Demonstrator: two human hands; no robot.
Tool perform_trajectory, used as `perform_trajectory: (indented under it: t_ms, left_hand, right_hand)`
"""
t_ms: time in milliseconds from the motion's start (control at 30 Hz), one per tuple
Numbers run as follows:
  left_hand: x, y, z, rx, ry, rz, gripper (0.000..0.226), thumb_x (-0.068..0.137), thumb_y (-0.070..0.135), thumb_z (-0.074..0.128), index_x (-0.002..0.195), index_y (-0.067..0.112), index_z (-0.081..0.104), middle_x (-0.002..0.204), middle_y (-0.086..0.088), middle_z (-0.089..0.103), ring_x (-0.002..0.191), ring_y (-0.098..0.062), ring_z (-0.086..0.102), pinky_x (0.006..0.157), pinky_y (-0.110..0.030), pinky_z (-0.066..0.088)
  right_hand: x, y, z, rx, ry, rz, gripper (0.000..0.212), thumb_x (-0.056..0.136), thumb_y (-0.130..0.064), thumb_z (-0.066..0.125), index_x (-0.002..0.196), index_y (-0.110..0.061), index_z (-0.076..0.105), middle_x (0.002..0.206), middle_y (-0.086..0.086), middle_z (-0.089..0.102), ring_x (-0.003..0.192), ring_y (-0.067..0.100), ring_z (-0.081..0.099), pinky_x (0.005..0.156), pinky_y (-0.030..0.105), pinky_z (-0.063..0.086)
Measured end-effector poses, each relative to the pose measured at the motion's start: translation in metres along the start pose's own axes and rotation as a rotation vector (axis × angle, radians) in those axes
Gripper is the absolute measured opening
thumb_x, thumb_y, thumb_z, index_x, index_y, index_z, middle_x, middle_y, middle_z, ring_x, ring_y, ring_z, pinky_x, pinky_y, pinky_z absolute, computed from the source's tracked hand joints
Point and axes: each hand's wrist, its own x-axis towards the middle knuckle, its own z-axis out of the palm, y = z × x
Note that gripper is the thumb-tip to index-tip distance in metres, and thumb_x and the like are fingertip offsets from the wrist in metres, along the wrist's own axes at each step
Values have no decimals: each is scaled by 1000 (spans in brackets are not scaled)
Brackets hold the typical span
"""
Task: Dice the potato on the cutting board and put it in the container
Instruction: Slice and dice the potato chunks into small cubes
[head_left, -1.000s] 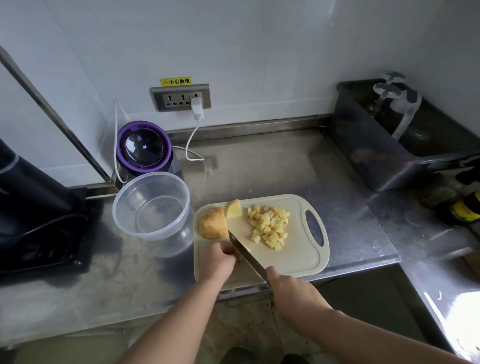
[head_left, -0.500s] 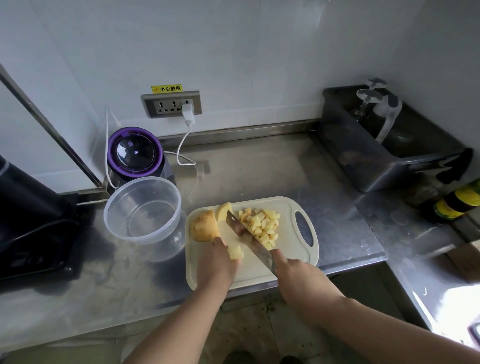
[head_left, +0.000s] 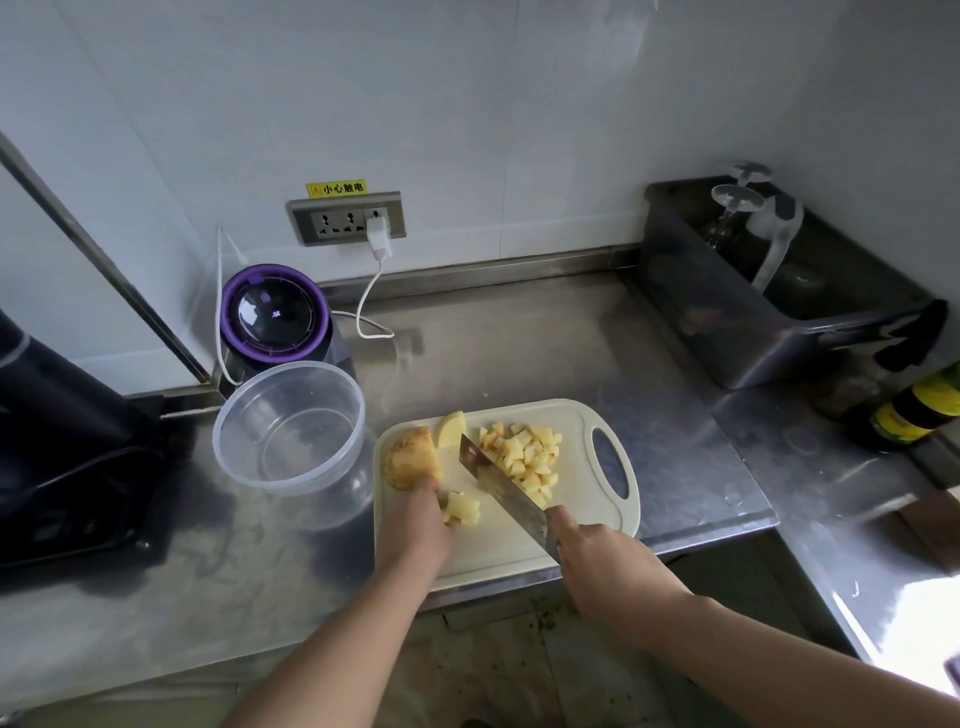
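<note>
Head view showed that the right hand, gripping the knife, had swept the blade against the diced potato, while the left hand pinched a fresh piece on the cutting board, leaving the container empty.

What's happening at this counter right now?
A person is dicing a potato on the cutting board. The right hand holds a knife beside a pile of cubes, while the left hand steadies a few cut pieces. An uncut chunk remains. The clear container holds no potato yet.
</note>
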Motion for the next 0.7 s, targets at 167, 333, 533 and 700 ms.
perform_trajectory:
  t_ms: [167,333,533,700]
  left_hand:
    - [-3,-12,-17,207,42,27,33,92,24,57,124,24,48,109,2,62,99,-20,63,70,-29,49]
    - [-11,-13,-29,115,103,145,34,91,20,59,123,25,53,115,6,62,101,-14,61,77,-24,48]
    - [-33,28,11,116,34,386,31,92,23,59,123,26,54,117,8,62,99,-12,62,85,-26,53]
    - [-27,40,21,263,126,387,30,92,28,58,122,27,56,117,6,64,104,-14,62,86,-26,47]
  right_hand:
    - [4,2,-1,-28,2,-1,54,101,-13,46,147,-23,18,119,4,62,91,17,67,74,28,55]
    - [4,10,-2,-37,12,28,54,101,-14,48,147,-22,19,121,3,61,93,17,68,76,28,57]
    - [-5,23,-4,-10,14,81,44,101,-15,46,140,-24,27,115,2,63,81,14,66,73,26,57]
    - [-14,28,4,-19,-11,87,31,101,-12,42,128,-23,32,101,4,65,74,17,65,68,31,56]
